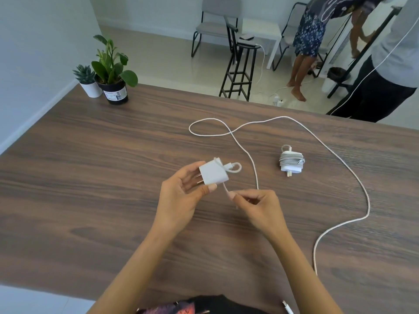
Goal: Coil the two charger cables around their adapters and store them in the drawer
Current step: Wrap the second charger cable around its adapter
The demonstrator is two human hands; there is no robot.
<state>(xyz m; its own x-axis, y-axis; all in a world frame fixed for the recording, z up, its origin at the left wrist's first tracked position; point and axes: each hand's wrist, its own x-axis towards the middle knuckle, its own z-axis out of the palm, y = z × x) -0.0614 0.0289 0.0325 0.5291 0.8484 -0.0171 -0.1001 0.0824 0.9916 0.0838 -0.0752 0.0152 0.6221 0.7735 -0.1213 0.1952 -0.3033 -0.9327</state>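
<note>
My left hand (pixel 181 196) holds a white square adapter (pixel 214 174) above the middle of the wooden table (pixel 90 177), prongs toward my palm. Its white cable (pixel 349 173) plugs in on the adapter's right side with a small loop. My right hand (pixel 258 205) pinches this cable just below the adapter. From there the cable runs loose across the table in a loop at the back and a wide curve to the right, ending near the front edge. A second adapter (pixel 291 161) lies to the right with its cable wound around it.
Two potted plants (pixel 108 71) stand at the table's far left corner. Beyond the far edge are a black stool (pixel 240 71), chairs and two standing people (pixel 317 37). No drawer is in view.
</note>
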